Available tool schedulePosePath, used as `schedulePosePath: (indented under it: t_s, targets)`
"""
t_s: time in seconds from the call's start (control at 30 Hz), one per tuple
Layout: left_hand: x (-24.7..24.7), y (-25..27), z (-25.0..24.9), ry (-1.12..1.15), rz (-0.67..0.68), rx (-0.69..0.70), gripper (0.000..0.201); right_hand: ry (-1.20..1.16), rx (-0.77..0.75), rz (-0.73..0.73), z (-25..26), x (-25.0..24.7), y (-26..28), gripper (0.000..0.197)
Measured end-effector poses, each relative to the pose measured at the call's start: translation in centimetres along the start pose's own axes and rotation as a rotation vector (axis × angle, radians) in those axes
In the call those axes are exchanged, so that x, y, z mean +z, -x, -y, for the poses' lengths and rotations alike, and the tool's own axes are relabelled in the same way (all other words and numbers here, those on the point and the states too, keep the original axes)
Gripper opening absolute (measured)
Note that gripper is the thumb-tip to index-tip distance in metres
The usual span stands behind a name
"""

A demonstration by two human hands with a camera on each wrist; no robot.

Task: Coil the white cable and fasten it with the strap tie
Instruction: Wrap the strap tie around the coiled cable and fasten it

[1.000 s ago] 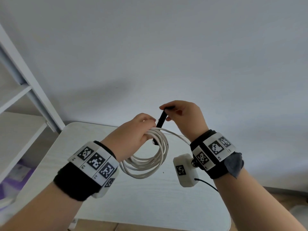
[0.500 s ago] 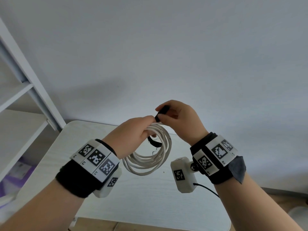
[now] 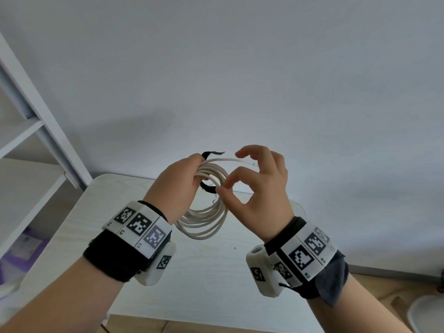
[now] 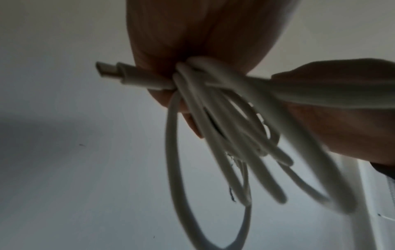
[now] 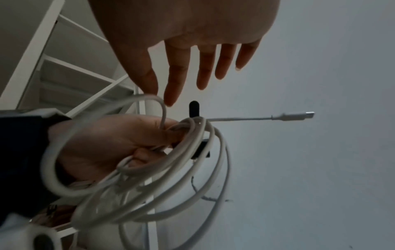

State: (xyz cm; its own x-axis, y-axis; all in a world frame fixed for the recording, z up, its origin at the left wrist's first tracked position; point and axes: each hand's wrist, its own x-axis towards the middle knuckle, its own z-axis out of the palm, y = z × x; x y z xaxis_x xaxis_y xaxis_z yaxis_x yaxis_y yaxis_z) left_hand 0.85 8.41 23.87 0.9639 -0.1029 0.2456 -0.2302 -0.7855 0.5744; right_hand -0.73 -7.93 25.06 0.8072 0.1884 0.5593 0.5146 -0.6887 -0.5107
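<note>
The left hand's [image 3: 179, 182] fingers were curled tight round the top of the white cable [image 3: 204, 219], pinching its loops together, with the rest of the coil hanging below in the air above the table [image 3: 79, 227]. The right hand [image 3: 262, 188] had its fingers spread and loosely bent, holding nothing; in the right wrist view the fingertips [image 5: 171, 99] hovered just beside the black strap tie [image 5: 194, 109] without touching it. Half a second earlier that hand had pinched the strap's free end close against the left fingers; now it had let go, and the strap's tail stood up free above the bundle [image 3: 212, 153] while another dark part of it showed under the loops [image 3: 207, 188]. That suggested the strap had been passed round the bundle but probably not yet pressed shut, so the fastening step looked unfinished and the right hand seemed to be changing its hold. One plug end [image 5: 295, 116] stuck out sideways from the bundle, unwrapped. No container took part: the white shelf unit [image 3: 36, 131] at the left held nothing that could be made out beyond a blurred purple patch low down.
</note>
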Motion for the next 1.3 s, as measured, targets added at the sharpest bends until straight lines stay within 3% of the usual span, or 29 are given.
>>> schedulePosePath:
  t_s: [0.1, 0.17, 0.33, 0.47, 0.57, 0.77, 1.03, 1.17, 1.3]
  targets:
    - [0.1, -0.2, 0.2, -0.004, -0.015, -0.028, 0.01, -0.028, -0.01, -0.043, 0.3, 0.1, 0.6, 0.015]
    - [0.2, -0.2, 0.3, -0.012, -0.01, -0.031, 0.01, 0.044, -0.047, 0.019, 0.4, 0.6, 0.8, 0.01]
    - [0.6, -0.4, 0.0, -0.03, -0.015, -0.028, 0.016, 0.45, -0.055, 0.213, -0.1, 2.4, 1.1, 0.023]
    - [0.8, -0.5, -0.6, -0.028, -0.008, -0.001, 0.016, 0.514, -0.01, 0.279, -0.2, 3.2, 0.7, 0.014]
    - [0.8, -0.4, -0.8, -0.034, -0.012, -0.006, 0.016, 0.484, 0.013, 0.279, -0.4, 3.4, 0.2, 0.009]
    - [0.5, -0.5, -0.6, -0.024, 0.002, -0.006, 0.015, 0.28, -0.049, 0.14, -0.2, 2.8, 0.6, 0.002]
    - [0.7, -0.1, -0.4, -0.011, 0.106, -0.029, 0.013, 0.058, -0.132, 0.01, -0.6, 1.9, 0.1, 0.004]
    - [0.7, 0.0, -0.8, 0.011, 0.213, -0.01, 0.022, -0.046, -0.169, 0.142, -1.4, 1.6, -0.5, 0.004]
    - [0.6, 0.3, -0.7, 0.092, 0.293, -0.008, 0.015, -0.241, -0.015, 0.3, -1.9, 0.7, -1.6, 0.009]
